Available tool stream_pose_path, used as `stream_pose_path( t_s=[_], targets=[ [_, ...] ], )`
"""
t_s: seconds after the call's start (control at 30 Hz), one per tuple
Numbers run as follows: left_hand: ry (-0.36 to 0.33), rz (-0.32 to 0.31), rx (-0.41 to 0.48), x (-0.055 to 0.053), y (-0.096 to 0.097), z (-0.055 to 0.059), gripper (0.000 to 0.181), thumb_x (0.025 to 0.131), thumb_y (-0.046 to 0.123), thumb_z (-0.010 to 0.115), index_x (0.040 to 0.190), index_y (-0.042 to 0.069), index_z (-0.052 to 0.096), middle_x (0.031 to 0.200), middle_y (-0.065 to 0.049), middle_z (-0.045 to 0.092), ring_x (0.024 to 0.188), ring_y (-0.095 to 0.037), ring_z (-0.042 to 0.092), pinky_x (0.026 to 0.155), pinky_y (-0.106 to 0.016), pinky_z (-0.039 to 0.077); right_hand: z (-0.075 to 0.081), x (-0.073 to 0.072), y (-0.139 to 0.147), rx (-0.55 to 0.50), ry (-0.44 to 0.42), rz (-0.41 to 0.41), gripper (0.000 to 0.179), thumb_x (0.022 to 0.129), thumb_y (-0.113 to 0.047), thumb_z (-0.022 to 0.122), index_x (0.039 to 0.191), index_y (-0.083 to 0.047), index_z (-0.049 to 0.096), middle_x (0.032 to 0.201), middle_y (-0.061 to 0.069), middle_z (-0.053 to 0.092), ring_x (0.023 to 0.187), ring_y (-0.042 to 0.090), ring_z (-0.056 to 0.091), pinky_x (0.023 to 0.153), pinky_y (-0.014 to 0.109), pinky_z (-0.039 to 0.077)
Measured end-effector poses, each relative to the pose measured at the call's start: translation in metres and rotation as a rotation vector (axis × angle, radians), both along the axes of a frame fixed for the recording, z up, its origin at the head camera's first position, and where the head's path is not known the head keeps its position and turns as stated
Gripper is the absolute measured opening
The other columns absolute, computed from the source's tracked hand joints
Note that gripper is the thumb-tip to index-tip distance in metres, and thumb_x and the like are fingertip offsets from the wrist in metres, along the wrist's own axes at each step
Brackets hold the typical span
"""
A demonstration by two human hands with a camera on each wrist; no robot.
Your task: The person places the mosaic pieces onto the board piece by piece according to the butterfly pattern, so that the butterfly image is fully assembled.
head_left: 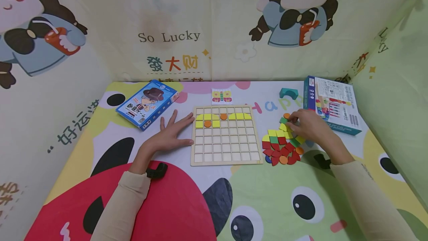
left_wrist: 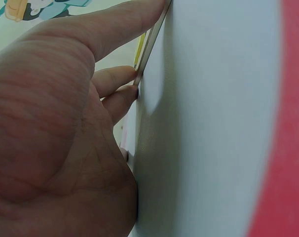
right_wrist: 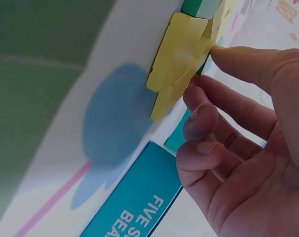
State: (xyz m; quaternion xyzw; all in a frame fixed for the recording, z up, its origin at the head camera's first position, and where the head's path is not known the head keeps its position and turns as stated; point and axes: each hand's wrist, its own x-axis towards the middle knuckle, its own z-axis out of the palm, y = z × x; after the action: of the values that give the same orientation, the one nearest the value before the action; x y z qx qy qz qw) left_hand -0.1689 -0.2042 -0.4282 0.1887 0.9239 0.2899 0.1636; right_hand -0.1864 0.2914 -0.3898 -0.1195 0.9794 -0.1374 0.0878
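My left hand [head_left: 172, 133] has its fingers spread, and its fingertips touch the left edge of a wooden grid board [head_left: 226, 162]. In the left wrist view the thumb [left_wrist: 134, 19] lies along the board's edge. Yellow tiles [head_left: 239, 116] and orange round tiles [head_left: 223, 116] fill part of the board's upper rows. My right hand [head_left: 309, 125] reaches into a loose pile of coloured tiles [head_left: 281, 141]. Its thumb and bent index finger are right at some yellow tiles [right_wrist: 174, 54]; I cannot tell whether they pinch one.
Behind the board lies a butterfly pattern card [head_left: 221, 96]. A blue game box [head_left: 147, 104] is at left, a teal and purple box [head_left: 334, 103] at right beyond my right hand. A teal arch block [head_left: 289, 93] stands near the back. A patterned cloth [head_left: 214, 203] covers the table.
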Motion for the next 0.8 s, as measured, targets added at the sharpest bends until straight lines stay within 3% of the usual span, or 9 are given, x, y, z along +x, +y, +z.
stream_pose_path(
  t_s=[0.27, 0.8],
  targets=[
    [-0.003, 0.000, 0.005, -0.001, 0.000, 0.000, 0.092, 0.092, 0.049, 0.074, 0.169, 0.029, 0.028, 0.181, -0.001, 0.016, 0.165, -0.042, -0.020, 0.119, -0.078, -0.025, -0.002, -0.006, -0.009, -0.025, -0.009, -0.007, 0.037, 0.100, -0.024, 0.073, 0.126, 0.002, 0.073, 0.108, 0.017, 0.075, 0.092, 0.025, 0.062, 0.073, 0.031, 0.050],
    [0.002, 0.001, 0.011, -0.001, 0.000, -0.003, 0.092, 0.092, 0.050, 0.074, 0.169, 0.030, 0.028, 0.181, 0.000, 0.016, 0.166, -0.042, -0.020, 0.120, -0.077, -0.024, -0.005, -0.013, -0.021, -0.034, -0.001, 0.000, 0.041, 0.097, -0.033, 0.078, 0.122, -0.001, 0.076, 0.113, 0.018, 0.077, 0.104, 0.032, 0.066, 0.085, 0.047, 0.061]
  ],
)
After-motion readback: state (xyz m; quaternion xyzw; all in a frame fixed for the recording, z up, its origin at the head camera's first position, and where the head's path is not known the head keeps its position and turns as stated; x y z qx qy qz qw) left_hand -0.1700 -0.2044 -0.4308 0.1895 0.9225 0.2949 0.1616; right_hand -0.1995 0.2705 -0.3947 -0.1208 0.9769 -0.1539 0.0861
